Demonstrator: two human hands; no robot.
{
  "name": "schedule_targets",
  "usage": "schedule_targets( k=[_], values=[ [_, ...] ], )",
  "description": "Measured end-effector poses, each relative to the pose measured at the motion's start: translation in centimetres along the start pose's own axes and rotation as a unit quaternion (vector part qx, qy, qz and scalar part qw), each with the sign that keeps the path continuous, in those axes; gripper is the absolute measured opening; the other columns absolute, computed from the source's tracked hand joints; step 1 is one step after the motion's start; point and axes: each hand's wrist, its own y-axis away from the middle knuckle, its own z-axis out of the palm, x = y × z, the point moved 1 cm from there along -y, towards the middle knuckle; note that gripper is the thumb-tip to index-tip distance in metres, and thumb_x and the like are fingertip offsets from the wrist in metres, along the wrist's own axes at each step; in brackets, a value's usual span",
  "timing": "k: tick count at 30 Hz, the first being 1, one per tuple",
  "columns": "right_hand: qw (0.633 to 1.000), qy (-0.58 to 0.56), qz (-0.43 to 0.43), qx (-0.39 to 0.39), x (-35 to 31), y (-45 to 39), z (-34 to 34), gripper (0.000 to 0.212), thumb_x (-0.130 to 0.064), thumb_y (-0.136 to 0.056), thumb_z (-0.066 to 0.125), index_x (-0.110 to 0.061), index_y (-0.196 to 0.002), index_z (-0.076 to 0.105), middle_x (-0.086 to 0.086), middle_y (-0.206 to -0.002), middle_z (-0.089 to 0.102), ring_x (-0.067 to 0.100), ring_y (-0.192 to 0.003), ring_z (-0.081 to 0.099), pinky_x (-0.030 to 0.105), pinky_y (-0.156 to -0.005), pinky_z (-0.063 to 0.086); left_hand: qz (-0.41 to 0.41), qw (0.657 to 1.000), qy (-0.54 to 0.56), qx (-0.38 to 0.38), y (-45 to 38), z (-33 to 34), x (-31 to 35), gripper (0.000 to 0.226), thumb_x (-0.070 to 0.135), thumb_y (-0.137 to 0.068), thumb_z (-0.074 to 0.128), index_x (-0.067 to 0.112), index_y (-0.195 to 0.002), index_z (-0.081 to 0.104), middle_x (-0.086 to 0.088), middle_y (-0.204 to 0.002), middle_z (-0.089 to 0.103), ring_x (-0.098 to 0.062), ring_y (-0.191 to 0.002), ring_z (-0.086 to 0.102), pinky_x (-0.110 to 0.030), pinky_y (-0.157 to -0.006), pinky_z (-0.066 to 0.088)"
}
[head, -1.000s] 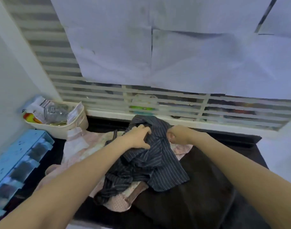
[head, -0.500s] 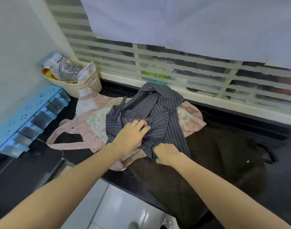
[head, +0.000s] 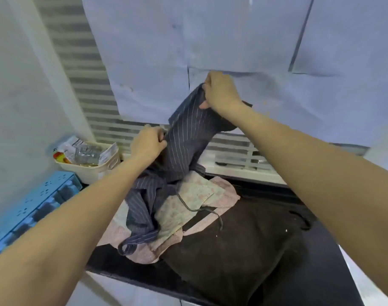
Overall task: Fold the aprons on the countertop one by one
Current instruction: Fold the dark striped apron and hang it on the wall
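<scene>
With both hands, left hand [head: 147,144] and right hand [head: 220,92], gripping the striped apron [head: 186,140], spread them apart to find its top edge

I see the navy pinstriped apron [head: 188,138] hanging half-raised, its tail crumpled on the pink floral apron [head: 188,208], beside the dark brown apron [head: 243,250].

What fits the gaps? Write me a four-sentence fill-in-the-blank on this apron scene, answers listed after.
1. Both hands grip the ____ apron, lifting it off the pile.
2. The right hand holds the fabric ____ than the left hand.
3. Under the lifted apron lies a pink ____ apron.
4. The cream basket of packets sits beside a ____ organiser.

Answers: striped; higher; floral; blue
</scene>
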Motion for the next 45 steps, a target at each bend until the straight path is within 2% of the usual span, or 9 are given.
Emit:
schedule_targets(
  k=[5, 11, 17, 24, 29, 33, 38, 43, 45],
  values=[
    [0.988, 0.029, -0.025, 0.146, -3.6, 1.0, -7.3, 0.012, -0.01, -0.098, 0.036, -0.008, -0.092, 0.045, 0.019, -0.1, 0.059, 0.035, -0.084, 0.065, 0.044, -0.078, 0.052, 0.061, 0.997, 0.055, 0.01, -0.3, -6.3, 3.5, 0.016, 0.014, -0.086, 0.06, 0.012, -0.074, 0.05, -0.005, -0.093, 0.058, -0.024, -0.07, 0.062, -0.034, -0.065, 0.05],
    [0.983, 0.048, 0.0, 0.175, -3.9, 3.8, -10.2, 0.022, -0.007, -0.098, 0.034, -0.013, -0.078, 0.04, 0.02, -0.097, 0.061, 0.034, -0.084, 0.065, 0.041, -0.08, 0.052, 0.002, 0.935, 0.324, -0.143, 2.2, -7.3, 5.4, 0.02, 0.016, -0.097, 0.047, 0.012, -0.08, 0.037, -0.009, -0.08, 0.057, -0.014, -0.054, 0.069, -0.019, -0.048, 0.054],
    [0.984, 0.06, 0.002, 0.171, -3.4, 5.4, -9.4, 0.018, -0.009, -0.098, 0.037, -0.002, -0.099, 0.053, 0.022, -0.099, 0.061, 0.035, -0.085, 0.064, 0.046, -0.082, 0.051, -0.049, 0.964, 0.144, -0.22, 4.1, -6.1, 2.8, 0.054, 0.011, -0.086, 0.067, 0.011, -0.123, 0.029, -0.013, -0.079, 0.061, -0.018, -0.052, 0.061, -0.022, -0.042, 0.051],
    [0.968, 0.142, -0.05, 0.199, -4.5, 6.0, -9.6, 0.02, -0.008, -0.099, 0.036, 0.001, -0.106, 0.052, 0.02, -0.102, 0.059, 0.032, -0.092, 0.058, 0.036, -0.073, 0.044, -0.122, 0.963, 0.062, -0.234, 5.3, -4.0, 0.1, 0.004, 0.004, -0.092, 0.053, 0.003, -0.091, 0.057, -0.003, -0.048, 0.062, -0.011, -0.037, 0.054, -0.018, -0.039, 0.044],
    [0.965, 0.217, 0.149, -0.016, -2.8, 7.0, -10.0, 0.054, -0.006, -0.09, 0.056, -0.002, -0.138, 0.03, 0.022, -0.131, 0.044, 0.037, -0.1, 0.06, 0.035, -0.068, 0.049, -0.107, 0.969, 0.213, -0.068, 2.7, -7.1, 0.5, 0.012, 0.002, -0.093, 0.047, 0.003, -0.087, 0.057, -0.017, -0.079, 0.064, -0.024, -0.066, 0.064, -0.035, -0.071, 0.058],
    [0.968, 0.051, 0.044, -0.241, -4.5, 7.8, -4.1, 0.098, -0.005, -0.076, 0.076, -0.018, -0.149, 0.012, 0.011, -0.14, 0.037, 0.033, -0.114, 0.056, 0.038, -0.085, 0.054, 0.017, 0.968, 0.241, -0.071, 2.5, -9.5, 6.1, 0.018, 0.006, -0.094, 0.046, 0.01, -0.084, 0.061, -0.015, -0.069, 0.068, -0.022, -0.064, 0.069, -0.032, -0.066, 0.059],
    [0.993, -0.025, 0.05, -0.102, -4.6, 6.3, -0.3, 0.013, -0.006, -0.089, 0.058, -0.009, -0.096, 0.048, 0.009, -0.083, 0.062, 0.013, -0.057, 0.068, 0.011, -0.047, 0.045, 0.06, 0.949, 0.301, -0.076, 4.0, -11.6, 8.6, 0.031, 0.007, -0.089, 0.057, 0.01, -0.119, 0.046, -0.008, -0.091, 0.061, -0.015, -0.063, 0.063, -0.023, -0.056, 0.056],
    [0.991, -0.118, 0.065, 0.005, -4.0, 4.4, -0.7, 0.011, -0.01, -0.092, 0.054, -0.003, -0.101, 0.055, 0.016, -0.085, 0.072, 0.006, -0.047, 0.065, 0.022, -0.063, 0.055, -0.072, 0.899, 0.295, -0.316, 6.9, -6.2, 5.6, 0.107, 0.036, -0.073, 0.079, 0.023, -0.149, 0.006, -0.015, -0.149, 0.033, -0.019, -0.079, 0.072, -0.034, -0.086, 0.055],
    [0.986, -0.164, 0.02, 0.032, -6.0, 4.1, -0.9, 0.01, -0.011, -0.092, 0.053, -0.004, -0.1, 0.055, 0.01, -0.078, 0.07, 0.0, -0.045, 0.062, 0.016, -0.066, 0.054, -0.138, 0.887, 0.342, -0.278, 7.6, -2.7, 5.2, 0.109, 0.035, -0.079, 0.074, 0.013, -0.15, -0.005, -0.014, -0.155, 0.021, -0.02, -0.098, 0.067, -0.034, -0.091, 0.053]
  ],
)
